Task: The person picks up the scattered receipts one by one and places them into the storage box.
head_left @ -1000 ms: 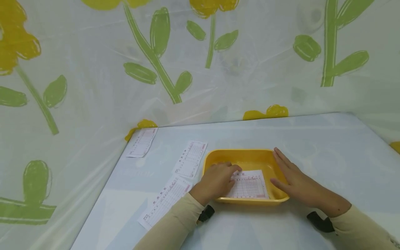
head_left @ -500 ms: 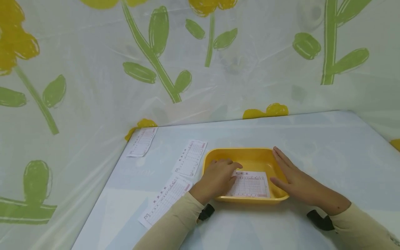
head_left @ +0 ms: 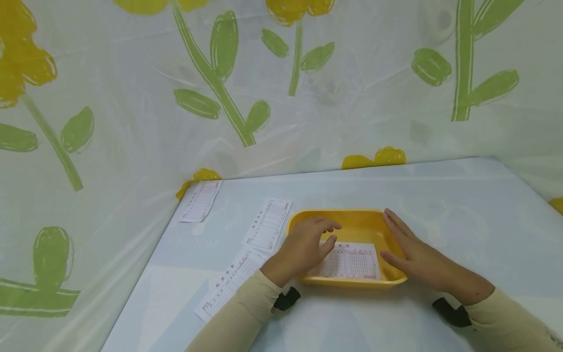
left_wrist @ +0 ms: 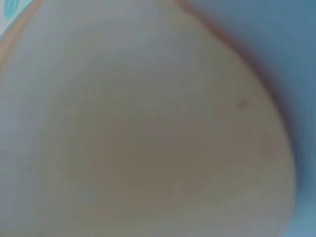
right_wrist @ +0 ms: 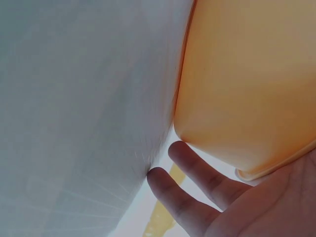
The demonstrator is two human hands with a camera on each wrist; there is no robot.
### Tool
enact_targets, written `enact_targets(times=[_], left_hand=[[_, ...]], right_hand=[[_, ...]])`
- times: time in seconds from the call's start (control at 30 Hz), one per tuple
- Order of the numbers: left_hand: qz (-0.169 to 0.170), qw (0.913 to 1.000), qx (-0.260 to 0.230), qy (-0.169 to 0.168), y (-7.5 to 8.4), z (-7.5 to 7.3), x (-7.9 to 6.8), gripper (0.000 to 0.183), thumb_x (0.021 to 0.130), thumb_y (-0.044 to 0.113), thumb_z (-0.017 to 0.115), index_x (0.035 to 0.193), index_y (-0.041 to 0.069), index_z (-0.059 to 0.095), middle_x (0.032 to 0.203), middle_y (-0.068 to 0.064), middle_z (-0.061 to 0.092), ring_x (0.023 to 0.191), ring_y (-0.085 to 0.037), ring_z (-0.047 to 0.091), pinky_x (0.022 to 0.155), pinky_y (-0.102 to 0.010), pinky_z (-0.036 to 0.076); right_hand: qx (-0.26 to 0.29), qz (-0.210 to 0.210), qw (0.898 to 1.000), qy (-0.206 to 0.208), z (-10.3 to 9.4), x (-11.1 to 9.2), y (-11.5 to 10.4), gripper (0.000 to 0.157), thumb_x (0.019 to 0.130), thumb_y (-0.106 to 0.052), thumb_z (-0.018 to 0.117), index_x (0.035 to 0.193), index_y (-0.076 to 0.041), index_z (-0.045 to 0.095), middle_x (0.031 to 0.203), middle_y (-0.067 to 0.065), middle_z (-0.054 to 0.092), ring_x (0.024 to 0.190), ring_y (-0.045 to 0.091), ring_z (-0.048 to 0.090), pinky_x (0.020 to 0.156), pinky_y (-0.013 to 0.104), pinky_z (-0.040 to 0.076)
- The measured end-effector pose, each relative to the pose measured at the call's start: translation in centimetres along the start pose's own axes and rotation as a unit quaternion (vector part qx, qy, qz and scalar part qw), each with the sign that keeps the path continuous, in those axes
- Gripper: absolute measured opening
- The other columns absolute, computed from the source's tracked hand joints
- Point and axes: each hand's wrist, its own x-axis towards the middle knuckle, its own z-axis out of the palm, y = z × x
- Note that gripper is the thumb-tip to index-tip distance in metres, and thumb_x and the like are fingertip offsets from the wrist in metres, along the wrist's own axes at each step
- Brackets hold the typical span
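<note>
A yellow plastic tray sits on the table with a printed paper slip lying flat inside it. Over the tray's left part hovers my left hand, its fingers loosely bent above the slip and nothing between thumb and fingers. My right hand rests against the tray's right end. Its thumb reaches over the rim and its fingers lie straight along the outside. In the right wrist view, two straight fingers stretch below the tray's wall. Blurred skin fills most of the left wrist view.
Left of the tray, one printed slip lies behind another, their ends close together. A further slip is at the table's far left corner. Behind the table hangs a white curtain with printed flowers.
My left hand has risen off the slip in the tray, and its thumb and fingers have spread apart. The slip has shifted slightly right. My right hand stays in place.
</note>
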Motion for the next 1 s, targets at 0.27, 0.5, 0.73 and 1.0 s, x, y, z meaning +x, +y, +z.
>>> enact_targets(times=[0.27,0.5,0.73,1.0], left_hand=[[0.015,0.9975,0.045,0.053,-1.0,-1.3,0.0,0.027,0.098,0.025,0.063,0.124,0.020,0.069,0.111,0.002,0.072,0.099,-0.015,0.067,0.088,-0.031,0.053],[-0.062,0.9949,0.050,0.062,-2.8,-2.7,0.0,0.029,0.099,0.029,0.060,0.126,0.022,0.066,0.114,0.000,0.070,0.098,-0.019,0.063,0.087,-0.036,0.054],[-0.122,0.9876,0.015,0.098,-5.5,-3.7,0.1,0.031,0.098,0.026,0.062,0.128,0.020,0.065,0.114,-0.005,0.071,0.100,-0.025,0.067,0.088,-0.045,0.052],[-0.205,0.9746,0.012,0.089,-8.2,-3.8,0.3,0.039,0.098,0.033,0.062,0.134,0.019,0.061,0.123,-0.007,0.067,0.110,-0.027,0.065,0.089,-0.045,0.055]], right_hand=[[-0.013,-0.003,1.000,0.007,0.2,0.1,0.1,0.087,0.101,-0.043,0.054,0.161,-0.012,-0.001,0.169,0.008,-0.008,0.152,0.045,0.012,0.109,0.072,0.026],[-0.005,-0.002,1.000,0.006,0.2,-0.1,0.0,0.087,0.101,-0.043,0.055,0.161,-0.010,0.002,0.169,0.009,-0.008,0.151,0.047,0.013,0.109,0.072,0.026],[-0.013,-0.004,1.000,0.007,0.1,-0.1,-0.1,0.086,0.101,-0.043,0.054,0.162,-0.011,0.001,0.169,0.010,-0.007,0.150,0.048,0.016,0.109,0.071,0.028],[-0.020,-0.003,1.000,0.011,0.1,-0.1,-0.2,0.086,0.101,-0.043,0.054,0.162,-0.012,0.002,0.169,0.012,-0.006,0.149,0.050,0.017,0.108,0.072,0.029]])
